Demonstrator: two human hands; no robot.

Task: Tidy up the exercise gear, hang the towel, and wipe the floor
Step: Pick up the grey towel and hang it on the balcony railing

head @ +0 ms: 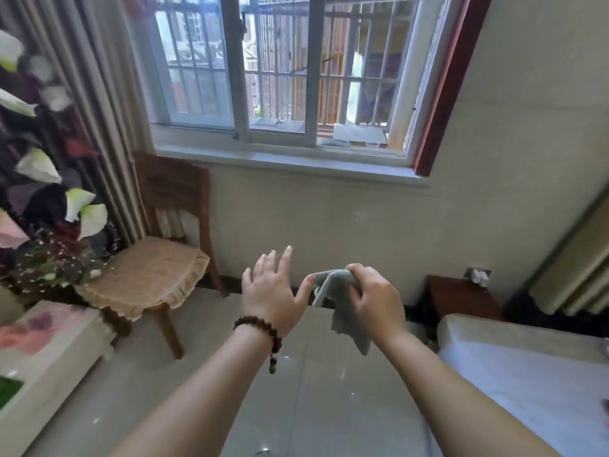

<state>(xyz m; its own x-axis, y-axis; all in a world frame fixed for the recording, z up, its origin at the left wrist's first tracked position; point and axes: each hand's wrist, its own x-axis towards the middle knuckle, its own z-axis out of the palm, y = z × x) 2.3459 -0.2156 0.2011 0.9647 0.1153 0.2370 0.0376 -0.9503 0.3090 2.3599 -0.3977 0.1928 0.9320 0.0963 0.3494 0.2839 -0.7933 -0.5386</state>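
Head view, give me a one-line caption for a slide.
Right hand holds a grey cloth; left hand open beside it, under the window.

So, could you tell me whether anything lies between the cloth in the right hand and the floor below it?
Nothing visible does. The right hand grips the grey cloth in the air, and the tiled floor under it shows bare. The chair stands off to the left, the bed to the right, and the left hand is open beside the cloth.

We're in a home bedroom here: a bed [527,367] sits at right, a cushioned wooden chair [155,258] beside long curtains [99,94], a barred window [280,70] above, tiled floor [204,374] below.
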